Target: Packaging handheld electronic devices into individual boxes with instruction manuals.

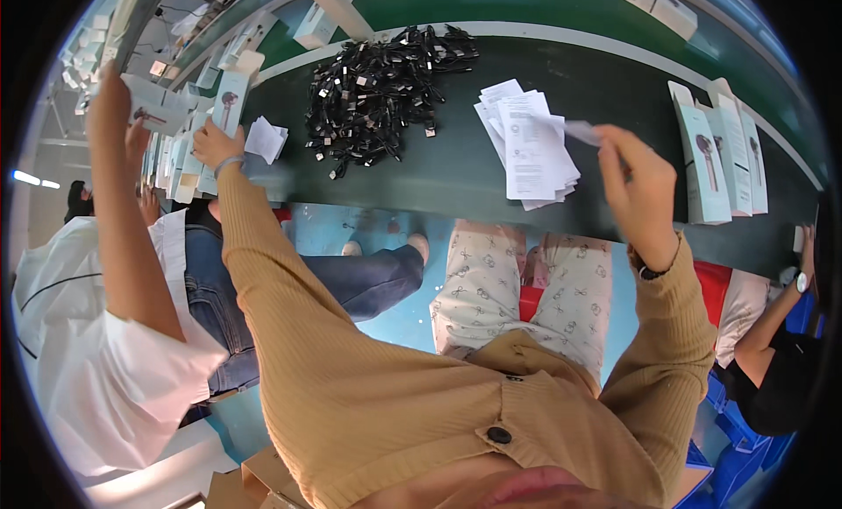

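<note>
Head view: left hand [215,145] grips a white product box [230,105] at the belt's left end; right hand [638,193] pinches a paper slip [582,132] beside the leaflet stack [531,149], cable pile [381,88] between.

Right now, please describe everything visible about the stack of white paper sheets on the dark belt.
The stack of white paper sheets lies flat on the dark green belt, loosely fanned so corners stick out. The sheets look thin and carry small dark print. It sits right of the pile of black cables. The right hand is raised beside it, pinching one small slip.
</note>
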### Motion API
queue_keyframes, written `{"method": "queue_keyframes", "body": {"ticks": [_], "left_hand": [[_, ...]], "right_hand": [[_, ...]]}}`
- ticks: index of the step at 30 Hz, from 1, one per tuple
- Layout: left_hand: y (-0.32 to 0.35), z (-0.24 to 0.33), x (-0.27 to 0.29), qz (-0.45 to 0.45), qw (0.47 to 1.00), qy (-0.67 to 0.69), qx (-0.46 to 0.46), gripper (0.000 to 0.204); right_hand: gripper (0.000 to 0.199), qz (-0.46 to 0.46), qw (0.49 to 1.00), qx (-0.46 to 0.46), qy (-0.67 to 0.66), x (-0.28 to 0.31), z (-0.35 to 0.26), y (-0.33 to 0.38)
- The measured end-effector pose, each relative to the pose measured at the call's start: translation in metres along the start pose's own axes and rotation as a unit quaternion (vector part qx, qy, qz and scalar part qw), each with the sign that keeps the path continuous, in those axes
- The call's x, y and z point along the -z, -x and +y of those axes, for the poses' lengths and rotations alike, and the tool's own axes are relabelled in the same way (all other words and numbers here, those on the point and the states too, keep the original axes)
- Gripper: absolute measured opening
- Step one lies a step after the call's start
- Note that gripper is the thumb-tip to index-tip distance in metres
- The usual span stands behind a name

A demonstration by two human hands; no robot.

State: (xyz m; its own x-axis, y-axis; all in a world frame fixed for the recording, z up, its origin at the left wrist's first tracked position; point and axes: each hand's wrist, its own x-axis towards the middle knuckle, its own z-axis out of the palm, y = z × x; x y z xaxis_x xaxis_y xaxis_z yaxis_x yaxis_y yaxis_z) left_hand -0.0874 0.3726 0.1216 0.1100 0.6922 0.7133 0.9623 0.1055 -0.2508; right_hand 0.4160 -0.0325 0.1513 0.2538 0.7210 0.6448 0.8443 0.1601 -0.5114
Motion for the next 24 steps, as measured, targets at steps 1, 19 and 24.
{"method": "queue_keyframes", "body": {"ticks": [1,19,24], "left_hand": [[0.005,-0.001,0.027,0.041,0.998,0.036,-0.019,0.072],[0.287,0.200,0.291,-0.332,0.433,0.828,-0.132,0.075],[0.320,0.201,0.296,-0.467,0.263,0.844,-0.021,0.079]], "right_hand": [[0.010,0.015,0.998,-0.048,-0.024,0.007,-0.003,-0.002],[0.018,0.028,0.943,-0.055,-0.328,0.103,-0.053,0.027],[0.016,-0.042,0.956,-0.079,-0.278,0.108,-0.052,0.037]]}}
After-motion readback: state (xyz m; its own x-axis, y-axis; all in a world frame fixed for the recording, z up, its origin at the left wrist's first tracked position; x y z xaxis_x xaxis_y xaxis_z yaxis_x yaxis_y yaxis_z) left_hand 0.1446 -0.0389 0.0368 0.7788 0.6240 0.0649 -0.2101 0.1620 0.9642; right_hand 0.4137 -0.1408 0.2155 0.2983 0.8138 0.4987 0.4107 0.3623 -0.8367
